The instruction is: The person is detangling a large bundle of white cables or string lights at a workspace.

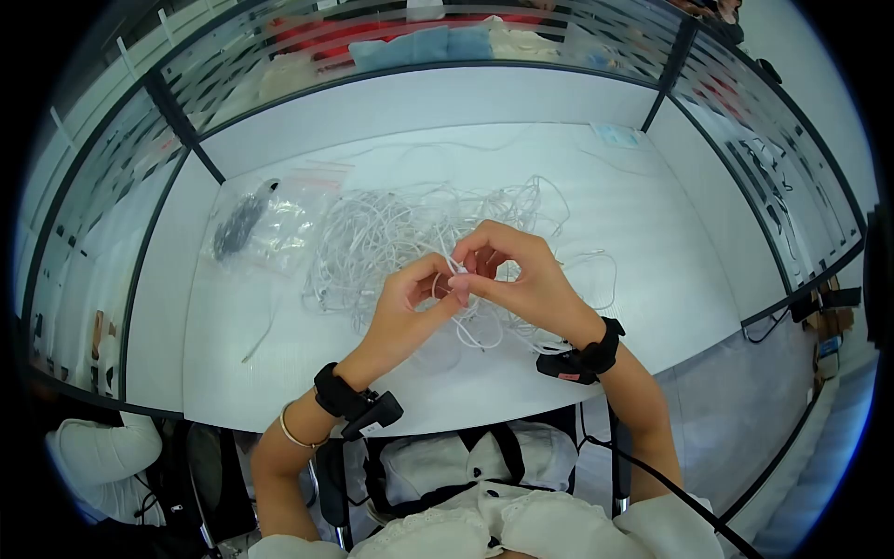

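A large tangled heap of white cables (372, 224) covers the middle of the white table. At its front edge my left hand (417, 296) pinches a white cable between thumb and fingers. Touching it at the fingertips, my right hand (507, 265) grips part of the same white cable, with loops hanging below both hands. The exact piece between the fingertips is too small to make out. Each wrist wears a black strap with a black device.
Clear plastic bags (296, 219), one near a dark bundle (239, 224), lie at the left of the white table (652, 279). A pale blue-white packet (615, 136) is at the back right. Low partitions surround the table. A person's white sleeve (107, 447) shows at lower left.
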A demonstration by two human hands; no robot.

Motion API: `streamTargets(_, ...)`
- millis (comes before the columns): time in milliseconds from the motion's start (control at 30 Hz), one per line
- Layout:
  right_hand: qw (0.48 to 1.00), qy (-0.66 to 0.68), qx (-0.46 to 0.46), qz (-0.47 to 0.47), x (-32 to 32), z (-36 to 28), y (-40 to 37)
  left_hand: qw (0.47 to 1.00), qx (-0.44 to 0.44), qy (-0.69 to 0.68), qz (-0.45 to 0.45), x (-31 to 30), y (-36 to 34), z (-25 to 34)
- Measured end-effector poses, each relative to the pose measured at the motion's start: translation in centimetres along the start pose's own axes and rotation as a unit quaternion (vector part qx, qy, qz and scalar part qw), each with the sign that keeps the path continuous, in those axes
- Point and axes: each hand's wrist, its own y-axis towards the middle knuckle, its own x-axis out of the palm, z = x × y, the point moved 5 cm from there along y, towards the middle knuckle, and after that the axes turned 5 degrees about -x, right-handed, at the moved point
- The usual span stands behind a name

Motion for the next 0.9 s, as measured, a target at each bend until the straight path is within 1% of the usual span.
streamTargets(67,1.000,-0.020,-0.019,-0.007,0.0,-0.2,0.0,0.999,0.010,-0.029,-0.008,0.1,0.0,0.1)
streamTargets(133,0.999,-0.033,-0.019,-0.012,-0.1,-0.2,0.0,0.998,0.023,-0.064,-0.018,0.1,0.1,0.4)
streamTargets(267,0.999,-0.038,-0.006,-0.013,-0.1,-0.5,0.0,0.994,-0.015,-0.105,-0.018,0.2,0.0,0.3)
streamTargets(333,1.000,-0.015,-0.015,0.009,-0.3,-0.2,-0.1,0.992,-0.034,-0.124,-0.020,0.3,-0.1,0.3)
streamTargets(367,1.000,-0.004,-0.021,0.020,-0.4,0.0,-0.1,0.994,-0.026,-0.108,-0.017,0.2,-0.1,0.4)
streamTargets(433,0.999,-0.027,0.009,0.026,-0.7,0.5,-0.2,0.997,-0.010,-0.077,-0.012,0.0,-0.1,0.5)
streamTargets(500,0.998,-0.038,0.043,0.020,-1.0,1.0,-0.4,0.996,-0.014,-0.081,0.028,-0.4,-0.1,0.7)
streamTargets(600,0.993,-0.099,0.060,-0.012,-0.9,0.3,-0.3,0.995,-0.002,-0.078,0.066,-1.2,0.1,0.5)
streamTargets(667,0.993,-0.108,0.049,-0.013,-0.5,0.0,-0.4,0.993,0.009,-0.083,0.081,-1.6,0.2,0.3)
streamTargets(767,0.991,-0.132,0.032,-0.008,-0.1,-0.1,-0.3,0.995,0.056,-0.056,0.064,-1.6,0.2,0.5)
streamTargets(800,0.990,-0.142,0.026,-0.005,0.0,-0.1,-0.3,0.995,0.052,-0.058,0.068,-1.6,0.2,0.5)
streamTargets(900,0.994,-0.105,0.014,0.015,-0.4,0.2,-0.3,0.994,0.052,-0.048,0.083,-1.8,0.2,0.5)
